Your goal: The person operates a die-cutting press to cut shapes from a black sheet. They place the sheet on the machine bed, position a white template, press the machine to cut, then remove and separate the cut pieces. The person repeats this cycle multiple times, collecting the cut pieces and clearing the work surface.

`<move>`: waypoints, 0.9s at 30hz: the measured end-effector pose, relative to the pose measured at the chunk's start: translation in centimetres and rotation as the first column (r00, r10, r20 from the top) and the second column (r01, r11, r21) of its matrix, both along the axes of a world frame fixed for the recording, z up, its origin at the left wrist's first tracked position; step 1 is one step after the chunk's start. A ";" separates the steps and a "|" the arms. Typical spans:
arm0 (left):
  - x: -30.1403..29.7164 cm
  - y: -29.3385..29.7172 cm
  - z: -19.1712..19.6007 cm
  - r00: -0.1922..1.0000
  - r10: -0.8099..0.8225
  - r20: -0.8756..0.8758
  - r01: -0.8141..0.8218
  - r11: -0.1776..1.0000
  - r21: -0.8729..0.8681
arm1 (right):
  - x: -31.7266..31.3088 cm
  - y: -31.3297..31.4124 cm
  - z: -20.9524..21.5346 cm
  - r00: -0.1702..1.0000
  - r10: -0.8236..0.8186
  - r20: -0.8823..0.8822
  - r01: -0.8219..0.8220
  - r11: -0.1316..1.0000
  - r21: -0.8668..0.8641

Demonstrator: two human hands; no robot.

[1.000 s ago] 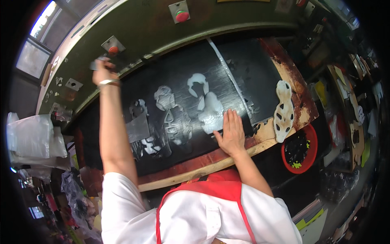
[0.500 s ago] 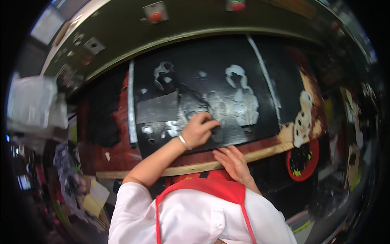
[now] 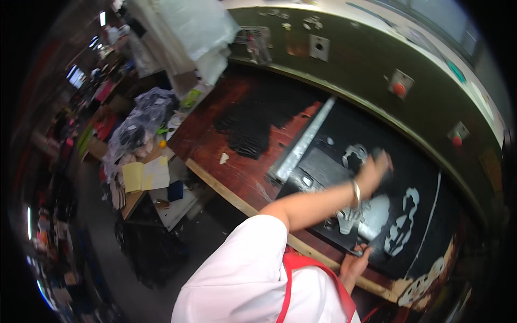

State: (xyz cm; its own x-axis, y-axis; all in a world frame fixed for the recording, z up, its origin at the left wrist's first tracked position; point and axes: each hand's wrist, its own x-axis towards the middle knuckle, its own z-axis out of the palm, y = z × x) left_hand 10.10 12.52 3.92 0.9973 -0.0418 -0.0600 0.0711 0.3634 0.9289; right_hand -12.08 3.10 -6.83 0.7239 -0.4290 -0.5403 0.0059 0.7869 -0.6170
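My left hand [image 3: 372, 173], with a pale bracelet at its wrist, reaches over the black mat [image 3: 414, 167]. Its fingers are smeared by motion, so whether they hold anything is unclear. My right hand [image 3: 354, 262] is at the mat's front edge, fingertips pinched together; a small dark bit shows at them, too small to name. On the mat lie silvery-white, shiny cut-out shapes, among them a jagged outline [image 3: 404, 223] and a rounded patch [image 3: 375, 215]. A dark grey rectangular sheet [image 3: 326, 168] lies partly behind my left forearm.
A silvery strip [image 3: 306, 141] borders the mat's left side. Black pieces [image 3: 250, 129] are heaped on the red-brown table [image 3: 207, 153]. A wooden rail [image 3: 215, 185] runs along the front. Red buttons [image 3: 398, 89] sit on the green back panel. An open notebook [image 3: 146, 175] lies at left.
The view has swung to the left. My left hand has moved from the mat's near part toward its far side. My right hand has gone from loosely spread to pinched at the mat's edge.
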 end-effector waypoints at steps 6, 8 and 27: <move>14.8 6.3 4.5 0.980 0.113 0.167 -0.119 0.993 0.025 | 1.0 0.6 0.9 0.984 -0.081 0.161 0.086 0.996 -0.024; 15.9 7.2 5.5 0.989 0.122 0.082 -0.123 0.992 0.008 | 0.9 0.9 2.5 0.974 -0.022 0.226 0.034 0.998 -0.049; -5.6 0.9 -3.7 0.783 -0.565 -0.258 0.474 0.812 -0.340 | 6.5 0.7 4.3 0.948 0.045 -0.316 -0.270 0.643 -0.717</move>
State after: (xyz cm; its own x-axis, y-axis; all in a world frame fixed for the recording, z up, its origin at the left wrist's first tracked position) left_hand 4.51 13.40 0.17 0.7373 -0.6064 -0.2978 0.6014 0.3885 0.6981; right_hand -5.55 3.84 -2.48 0.7092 -0.6563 -0.2575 -0.3124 0.0348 -0.9493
